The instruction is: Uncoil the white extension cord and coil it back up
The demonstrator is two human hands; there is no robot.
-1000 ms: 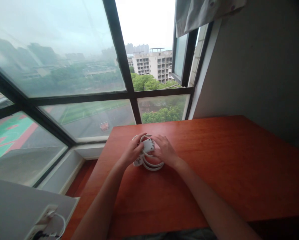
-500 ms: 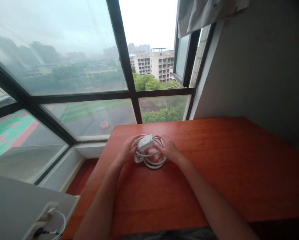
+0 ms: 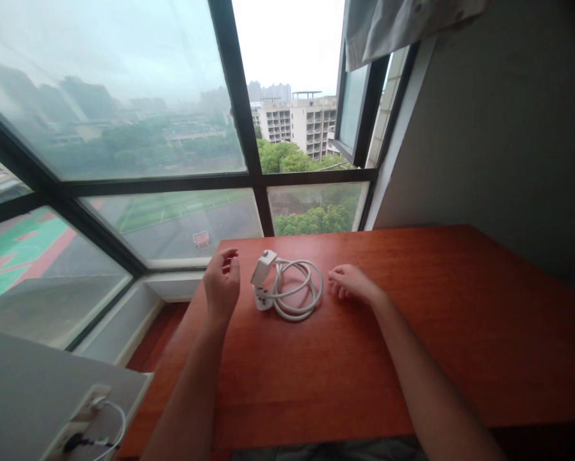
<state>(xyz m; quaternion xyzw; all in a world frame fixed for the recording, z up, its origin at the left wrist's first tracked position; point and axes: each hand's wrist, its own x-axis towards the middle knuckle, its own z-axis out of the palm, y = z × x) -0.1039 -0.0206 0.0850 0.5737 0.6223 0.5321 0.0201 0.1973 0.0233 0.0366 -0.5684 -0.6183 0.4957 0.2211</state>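
Note:
A white extension cord lies on the reddish-brown table, its cable wound in a loose round coil. On the coil's left side stands its white block, tilted, with a white socket end just below. My left hand is held to the left of the block, apart from it, with nothing in its loosely curved fingers. To the right of the coil, my right hand is also empty, fingers bent and a little apart, not touching the cable.
The wooden table reaches to the window frame at the back. A grey wall rises on the right. At lower left, a wall outlet holds plugs with a thin white cable.
Both hands have let go of the extension cord and moved apart, left hand to the left, right hand to the right. The white block now rests tilted at the coil's left side.

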